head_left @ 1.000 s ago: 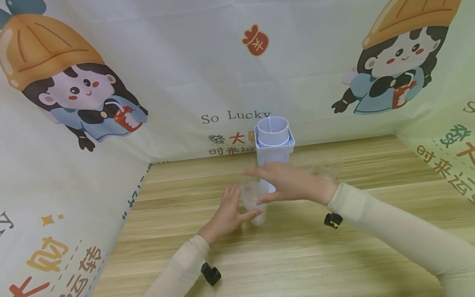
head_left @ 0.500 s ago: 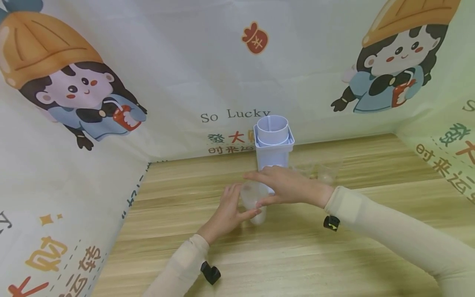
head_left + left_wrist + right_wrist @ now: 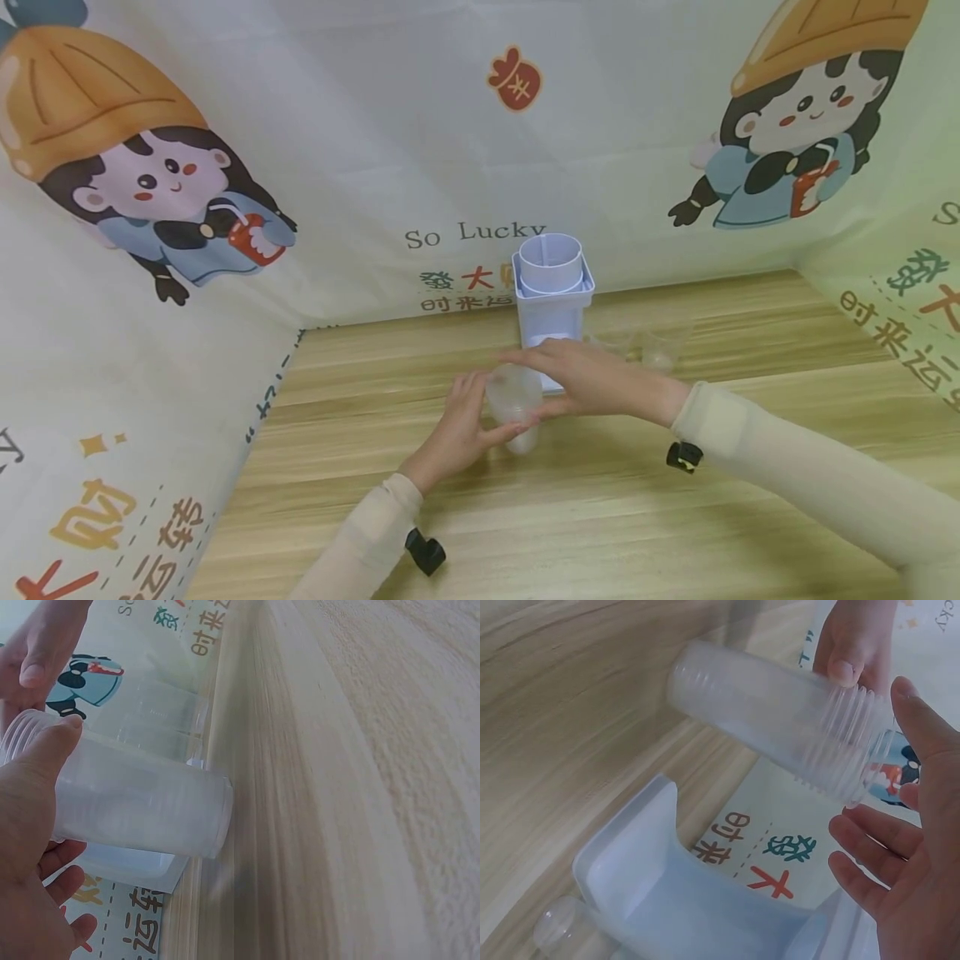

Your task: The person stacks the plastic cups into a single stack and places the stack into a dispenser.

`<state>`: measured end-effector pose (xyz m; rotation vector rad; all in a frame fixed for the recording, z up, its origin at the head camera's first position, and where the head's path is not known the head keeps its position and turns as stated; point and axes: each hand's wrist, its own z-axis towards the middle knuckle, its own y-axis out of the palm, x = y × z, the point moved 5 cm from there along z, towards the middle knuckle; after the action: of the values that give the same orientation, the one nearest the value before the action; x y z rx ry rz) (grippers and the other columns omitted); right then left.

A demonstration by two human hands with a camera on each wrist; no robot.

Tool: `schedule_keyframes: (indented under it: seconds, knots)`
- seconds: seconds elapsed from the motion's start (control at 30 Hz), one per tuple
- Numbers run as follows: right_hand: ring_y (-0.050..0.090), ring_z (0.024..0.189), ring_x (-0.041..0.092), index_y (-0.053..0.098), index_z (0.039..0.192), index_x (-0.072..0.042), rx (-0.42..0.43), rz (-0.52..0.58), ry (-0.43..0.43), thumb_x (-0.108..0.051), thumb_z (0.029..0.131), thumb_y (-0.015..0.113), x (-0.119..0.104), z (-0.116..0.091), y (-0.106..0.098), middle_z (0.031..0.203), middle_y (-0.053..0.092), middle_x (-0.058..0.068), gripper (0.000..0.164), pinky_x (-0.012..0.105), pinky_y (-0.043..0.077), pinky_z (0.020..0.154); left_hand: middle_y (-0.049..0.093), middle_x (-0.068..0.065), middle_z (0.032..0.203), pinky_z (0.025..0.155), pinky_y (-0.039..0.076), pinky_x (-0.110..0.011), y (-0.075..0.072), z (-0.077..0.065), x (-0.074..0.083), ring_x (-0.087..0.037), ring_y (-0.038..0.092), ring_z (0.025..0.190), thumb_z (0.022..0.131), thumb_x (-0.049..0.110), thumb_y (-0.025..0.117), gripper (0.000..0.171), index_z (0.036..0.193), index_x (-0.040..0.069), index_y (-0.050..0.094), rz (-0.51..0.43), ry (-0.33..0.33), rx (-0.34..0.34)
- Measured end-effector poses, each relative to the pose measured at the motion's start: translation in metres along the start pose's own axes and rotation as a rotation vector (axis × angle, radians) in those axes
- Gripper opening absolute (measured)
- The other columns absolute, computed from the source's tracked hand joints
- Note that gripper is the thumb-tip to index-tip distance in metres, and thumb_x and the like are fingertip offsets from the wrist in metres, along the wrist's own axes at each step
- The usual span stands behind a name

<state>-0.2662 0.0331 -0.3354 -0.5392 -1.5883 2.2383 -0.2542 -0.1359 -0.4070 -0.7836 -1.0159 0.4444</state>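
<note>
A stack of nested clear plastic cups (image 3: pixel 513 396) stands upright on the table in front of the pale lavender cup holder (image 3: pixel 551 321). My left hand (image 3: pixel 461 429) grips the stack near its ribbed rims, with the thumb (image 3: pixel 56 742) across the near side. Over the stack's top, my right hand (image 3: pixel 592 379) is spread around the rims; in the right wrist view its thumb and fingers are parted and do not close on the cups (image 3: pixel 780 716). The head view hides part of the holder's lower front behind the right hand.
Clear cups (image 3: pixel 660 350) stand to the right of the holder, partly behind the right forearm. A printed cloth (image 3: pixel 360 150) rises behind and at both sides of the wood-grain table (image 3: pixel 600 517). Black wrist cameras (image 3: pixel 426 552) sit on both wrists.
My right hand has come slightly lower over the cup stack, and its wrist has moved a little down and right. The left hand has stayed on the stack.
</note>
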Motion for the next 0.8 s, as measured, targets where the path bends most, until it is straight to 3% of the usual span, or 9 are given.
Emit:
schedule_keyframes:
  seconds: [0.17,0.53,0.8]
  knots:
    - [0.064,0.113,0.021,0.041,0.150,-0.017,0.008,-0.007,0.002,-0.051,0.080,0.076,0.000,-0.013,-0.006,0.126,0.067,0.004,0.085,0.041,0.054,0.094,0.053,-0.011,0.135,0.105,0.040,-0.049,-0.001,0.000,0.000,-0.030,0.040,0.126,0.080,0.035,0.082,0.078,0.142,0.008,0.042,0.001,-0.004,0.001]
    - [0.060,0.126,0.028,0.047,0.144,-0.010,0.070,0.016,0.002,-0.047,0.079,0.078,0.007,-0.043,-0.011,0.136,0.063,0.008,0.081,0.049,0.047,0.107,0.054,-0.011,0.134,0.105,0.040,-0.050,0.001,0.001,-0.001,-0.030,0.041,0.127,0.079,0.037,0.082,0.082,0.145,0.010,0.041,0.005,0.014,0.023]
    - [0.063,0.119,0.026,0.048,0.144,-0.012,0.077,-0.011,0.044,-0.048,0.079,0.078,0.016,-0.065,-0.012,0.129,0.067,0.007,0.079,0.047,0.052,0.100,0.053,-0.012,0.136,0.106,0.040,-0.052,0.002,0.001,-0.002,-0.032,0.040,0.130,0.079,0.036,0.083,0.081,0.144,0.009,0.042,-0.014,-0.021,0.015]
